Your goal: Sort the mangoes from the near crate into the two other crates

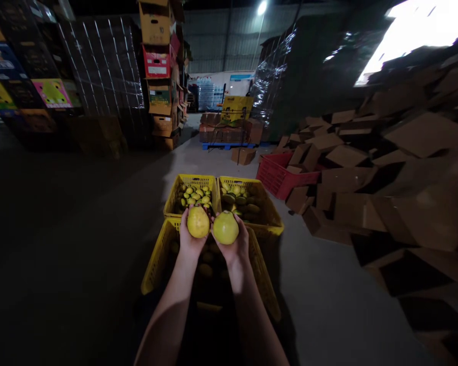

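A smooth yellow fruit rests in my left hand, with my fingers curled round its underside and side. Beside it, my right hand holds a greener, yellow-green fruit with a small stem end at its top. The exact kind of fruit is hard to tell. Both hands are side by side above a near yellow crate, whose dim inside holds more fruit. Just beyond stand a left yellow crate of small yellow-green fruits and a right yellow crate with larger green ones.
To the right, a large heap of flattened cardboard boxes spills around a red crate. Ahead, cartons sit on a blue pallet. Stacked fruit boxes and wrapped pallets rise at the left.
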`<state>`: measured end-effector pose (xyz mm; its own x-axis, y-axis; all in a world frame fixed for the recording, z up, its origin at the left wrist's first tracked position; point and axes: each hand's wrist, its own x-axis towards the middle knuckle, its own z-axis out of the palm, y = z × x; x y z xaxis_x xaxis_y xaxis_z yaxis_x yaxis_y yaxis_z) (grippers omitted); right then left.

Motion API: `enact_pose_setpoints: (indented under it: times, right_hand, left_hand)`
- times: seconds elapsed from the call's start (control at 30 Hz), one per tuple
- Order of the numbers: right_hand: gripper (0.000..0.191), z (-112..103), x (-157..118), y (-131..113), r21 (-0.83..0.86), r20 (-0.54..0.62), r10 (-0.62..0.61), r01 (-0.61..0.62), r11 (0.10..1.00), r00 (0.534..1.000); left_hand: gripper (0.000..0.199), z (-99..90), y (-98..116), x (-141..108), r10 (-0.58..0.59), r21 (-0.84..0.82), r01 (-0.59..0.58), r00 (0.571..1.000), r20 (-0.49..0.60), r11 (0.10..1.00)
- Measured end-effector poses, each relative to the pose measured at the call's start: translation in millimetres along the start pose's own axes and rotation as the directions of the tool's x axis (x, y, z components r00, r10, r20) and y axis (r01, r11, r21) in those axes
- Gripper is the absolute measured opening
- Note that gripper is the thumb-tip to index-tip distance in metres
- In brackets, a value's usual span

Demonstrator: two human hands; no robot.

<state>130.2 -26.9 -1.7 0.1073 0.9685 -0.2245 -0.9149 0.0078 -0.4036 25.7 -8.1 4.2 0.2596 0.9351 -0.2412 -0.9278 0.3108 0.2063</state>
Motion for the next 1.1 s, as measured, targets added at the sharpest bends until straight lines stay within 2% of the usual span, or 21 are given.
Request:
enact_pose_setpoints:
  times: [0.23, 0.3, 0.33, 0.37, 0.43, 0.47, 0.53, 0.63, 0.7, 0.77, 0.87, 0.93, 1.03, 1.1]
  right_hand:
    - [0.02, -4.8, 4.5, 2.6, -0.037, 0.028, -0.022, 0.023, 0.999, 0.999]
    - [0.022, -5.3, 5.8, 5.1, -0.071, 0.006, -0.103, 0.103, 0.992, 0.995]
    - [0.021, -4.9, 6.0, 6.9, -0.103, -0.023, -0.197, 0.194, 0.976, 0.98]
    - [0.02, -4.2, 5.6, 8.7, -0.152, -0.049, -0.319, 0.309, 0.939, 0.946]
    - [0.021, -1.8, 3.2, 12.0, -0.304, -0.029, -0.563, 0.529, 0.792, 0.826]
    - [0.023, -0.4, 1.2, 12.9, -0.395, 0.027, -0.653, 0.608, 0.689, 0.757]
    - [0.025, 1.9, -3.5, 13.0, -0.565, 0.204, -0.735, 0.691, 0.451, 0.647]
    - [0.024, 2.8, -9.4, 9.7, -0.699, 0.491, -0.69, 0.713, 0.053, 0.532]
    - [0.025, 1.8, -11.2, 6.6, -0.696, 0.638, -0.58, 0.702, -0.152, 0.507]
    - [0.028, 0.4, -11.7, 3.9, -0.645, 0.743, -0.454, 0.708, -0.287, 0.492]
    - [0.041, 0.0, -11.7, 2.4, -0.526, 0.85, -0.263, 0.757, -0.388, 0.456]
    - [0.051, 1.1, -12.3, 3.8, -0.481, 0.875, -0.179, 0.767, -0.424, 0.449]
    - [0.054, 2.6, -14.2, 9.2, -0.47, 0.879, -0.159, 0.765, -0.44, 0.449]
    - [0.054, 2.2, -16.3, 13.8, -0.474, 0.88, -0.202, 0.787, -0.394, 0.429]
  left_hand:
    - [0.024, -7.7, 0.5, 3.2, 0.025, -0.022, -0.023, 0.998, 0.065, 0.999]
    - [0.025, -6.6, -1.4, 2.7, 0.031, -0.037, -0.027, 0.995, 0.094, 0.999]
    - [0.025, -5.1, -3.1, 1.7, 0.035, -0.041, -0.03, 0.994, 0.106, 0.999]
    - [0.025, -3.4, -5.2, 0.1, 0.032, -0.037, -0.028, 0.994, 0.108, 0.999]
    - [0.025, 0.3, -10.3, -3.9, 0.001, -0.014, 0.0, 0.998, 0.07, 1.0]
    - [0.025, 1.6, -12.8, -6.0, -0.022, 0.001, 0.022, 0.999, 0.044, 1.0]
    - [0.029, 2.2, -17.0, -9.1, -0.06, 0.029, 0.059, 0.998, 0.025, 0.998]
    - [0.035, -1.8, -19.4, -9.0, -0.05, 0.034, 0.046, 0.992, 0.115, 0.998]
    - [0.036, -5.4, -18.8, -6.7, -0.02, 0.014, 0.018, 0.989, 0.148, 1.0]
    - [0.032, -7.4, -17.6, -4.4, 0.009, 0.004, -0.01, 0.993, 0.118, 1.0]
    - [0.029, -5.7, -15.9, -3.8, 0.058, 0.014, -0.058, 0.998, -0.017, 0.998]
    - [0.033, -3.1, -15.3, -5.0, 0.095, 0.015, -0.094, 0.99, -0.1, 0.995]
    - [0.036, -1.9, -14.9, -6.0, 0.137, 0.02, -0.136, 0.989, -0.062, 0.99]
    - [0.034, -4.0, -14.4, -4.8, 0.132, 0.048, -0.131, 0.991, -0.022, 0.99]
